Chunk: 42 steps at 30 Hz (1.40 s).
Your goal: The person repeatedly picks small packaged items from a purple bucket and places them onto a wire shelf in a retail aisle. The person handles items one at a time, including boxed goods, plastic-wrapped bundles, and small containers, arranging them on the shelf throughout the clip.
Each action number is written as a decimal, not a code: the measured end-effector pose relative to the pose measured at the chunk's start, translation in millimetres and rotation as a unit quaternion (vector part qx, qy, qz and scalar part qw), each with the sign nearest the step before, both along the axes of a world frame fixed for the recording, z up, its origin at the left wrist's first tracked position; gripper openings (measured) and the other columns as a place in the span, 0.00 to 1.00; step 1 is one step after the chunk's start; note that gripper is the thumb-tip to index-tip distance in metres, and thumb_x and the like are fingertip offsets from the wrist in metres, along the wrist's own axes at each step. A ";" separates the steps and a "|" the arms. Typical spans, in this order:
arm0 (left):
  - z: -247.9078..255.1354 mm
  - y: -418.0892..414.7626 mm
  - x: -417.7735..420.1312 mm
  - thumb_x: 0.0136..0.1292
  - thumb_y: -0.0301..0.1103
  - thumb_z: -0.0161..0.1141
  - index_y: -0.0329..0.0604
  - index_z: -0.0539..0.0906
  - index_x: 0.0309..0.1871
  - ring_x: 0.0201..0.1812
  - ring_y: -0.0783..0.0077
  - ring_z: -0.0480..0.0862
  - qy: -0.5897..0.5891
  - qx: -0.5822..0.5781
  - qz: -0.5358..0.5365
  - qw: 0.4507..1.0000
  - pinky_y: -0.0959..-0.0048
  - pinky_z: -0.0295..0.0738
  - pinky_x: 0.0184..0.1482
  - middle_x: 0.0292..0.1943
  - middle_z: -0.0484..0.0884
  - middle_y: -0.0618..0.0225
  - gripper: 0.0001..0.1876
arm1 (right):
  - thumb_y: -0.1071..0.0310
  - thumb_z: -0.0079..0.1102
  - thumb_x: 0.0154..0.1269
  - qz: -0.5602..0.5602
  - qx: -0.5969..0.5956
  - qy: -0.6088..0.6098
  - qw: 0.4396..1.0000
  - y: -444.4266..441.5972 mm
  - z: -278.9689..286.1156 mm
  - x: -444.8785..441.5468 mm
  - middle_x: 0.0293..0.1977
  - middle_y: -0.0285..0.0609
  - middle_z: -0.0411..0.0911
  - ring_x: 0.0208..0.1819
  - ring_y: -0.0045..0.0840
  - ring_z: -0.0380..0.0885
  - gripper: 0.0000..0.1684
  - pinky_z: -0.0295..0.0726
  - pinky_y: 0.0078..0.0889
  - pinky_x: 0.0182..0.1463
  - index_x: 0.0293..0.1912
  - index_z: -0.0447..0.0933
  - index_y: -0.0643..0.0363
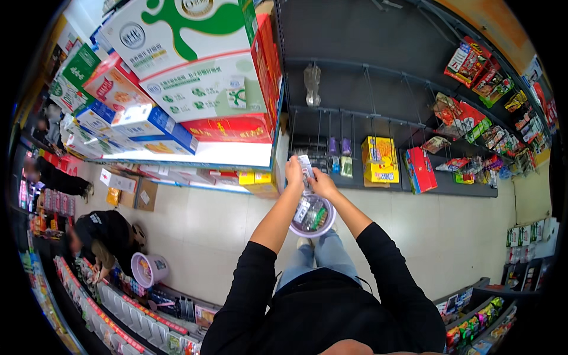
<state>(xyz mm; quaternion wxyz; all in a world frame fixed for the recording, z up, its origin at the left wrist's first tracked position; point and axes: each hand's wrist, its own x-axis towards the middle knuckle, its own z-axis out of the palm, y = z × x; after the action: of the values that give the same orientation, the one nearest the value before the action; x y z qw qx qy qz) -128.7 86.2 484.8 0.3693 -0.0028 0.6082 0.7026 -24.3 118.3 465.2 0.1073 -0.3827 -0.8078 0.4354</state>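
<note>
My left hand (293, 174) grips a small pale blister-type package (305, 163) by its left side. On its right side, the fingers of my right hand (322, 183) close on the same package; what is inside cannot be made out. Just below both hands stands a lilac plastic bucket (332, 218) in front of my feet. It holds clear-wrapped packages, among them a white-carded pack (301, 210) and one with a green part (319, 217). Ahead of my hands, thin metal display hooks (353, 133) stick out from a dark shelf unit, some bearing small purple packs (346, 146).
Stacked milk cartons (204, 84) fill the shelf at left. A yellow box (380, 159) and a red box (420, 169) stand on the dark bottom shelf. Behind me at left, a crouching person (104, 235) works beside another lilac bucket (155, 268). Tiled floor (199, 230) lies between.
</note>
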 end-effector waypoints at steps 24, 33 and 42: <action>-458.0 -137.4 82.4 0.49 0.30 0.46 0.48 0.67 0.55 0.31 0.78 0.72 -0.156 -0.310 -0.165 0.923 0.76 0.66 0.29 0.32 0.75 0.72 0.25 | 0.63 0.52 0.55 -0.240 -0.431 -0.129 0.860 -70.9 -501.5 45.1 0.34 0.42 0.71 0.31 0.27 0.74 0.17 0.76 0.31 0.26 0.43 0.63 0.57; -565.5 -142.0 47.5 0.45 0.30 0.52 0.43 0.73 0.46 0.33 0.64 0.76 0.107 -0.241 -0.155 0.952 0.70 0.69 0.35 0.28 0.77 0.59 0.20 | 0.70 0.43 0.53 -0.161 -0.376 -0.162 0.898 -82.9 -600.1 -19.9 0.32 0.43 0.70 0.26 0.26 0.72 0.15 0.69 0.25 0.18 0.44 0.64 0.56; -409.9 -115.6 73.4 0.47 0.31 0.51 0.39 0.74 0.43 0.32 0.69 0.75 -0.054 -0.350 -0.172 0.919 0.73 0.67 0.34 0.29 0.77 0.61 0.17 | 0.68 0.50 0.48 -0.145 -0.382 -0.210 0.888 -43.5 -438.8 32.1 0.34 0.39 0.70 0.35 0.25 0.69 0.21 0.69 0.33 0.33 0.46 0.66 0.52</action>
<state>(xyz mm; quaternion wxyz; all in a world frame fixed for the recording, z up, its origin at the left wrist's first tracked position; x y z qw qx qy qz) -55.3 -29.4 74.9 0.4920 -0.0650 0.7855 0.3698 7.9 74.8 26.4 -0.1573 -0.5895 -0.5185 0.5991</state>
